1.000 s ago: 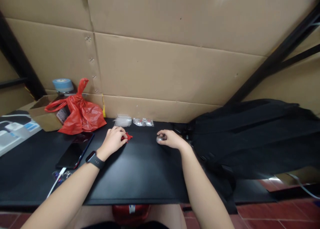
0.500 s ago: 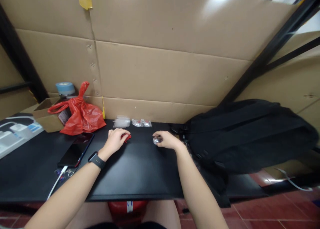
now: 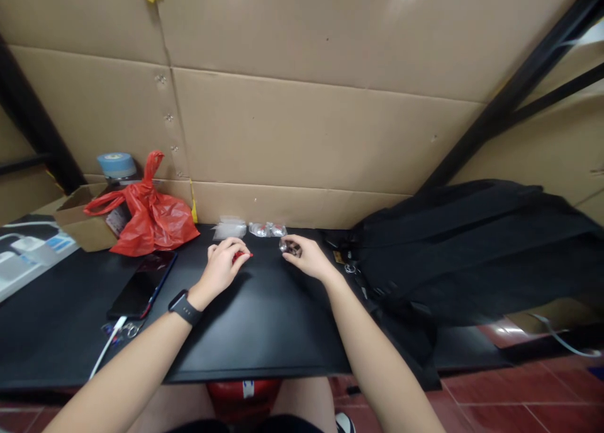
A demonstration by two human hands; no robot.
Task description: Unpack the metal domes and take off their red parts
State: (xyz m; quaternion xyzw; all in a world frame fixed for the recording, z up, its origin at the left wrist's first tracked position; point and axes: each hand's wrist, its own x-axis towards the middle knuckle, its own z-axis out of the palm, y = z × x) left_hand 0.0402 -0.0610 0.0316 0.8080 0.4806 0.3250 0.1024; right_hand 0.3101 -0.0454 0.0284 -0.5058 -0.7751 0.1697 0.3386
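Between the thumb and fingers of my left hand [image 3: 223, 264] is a small red thing [image 3: 241, 255], mostly covered, its kind too small to make out. A dark watch circles that wrist. My right hand [image 3: 307, 255] grips a small, shiny, round silvery thing [image 3: 284, 245] at its fingertips, raised a little over the black table [image 3: 264, 332]. Just beyond both hands, small clear packets with silvery round contents [image 3: 268, 230] lie along the back. To their left is a stack of clear plastic bags [image 3: 229, 228].
A black backpack [image 3: 472, 250] fills the right side. On the left are a red plastic bag [image 3: 155, 222], a cardboard box [image 3: 87, 225], a blue-lidded jar [image 3: 117, 165], a phone [image 3: 144, 285] with a white cable, and a power strip [image 3: 38, 260]. A cardboard wall [image 3: 302, 124] stands behind.
My right hand has shifted slightly left and toward the back, and the silvery thing has turned in its fingers. My left hand keeps the red thing, its fingers slightly moved.
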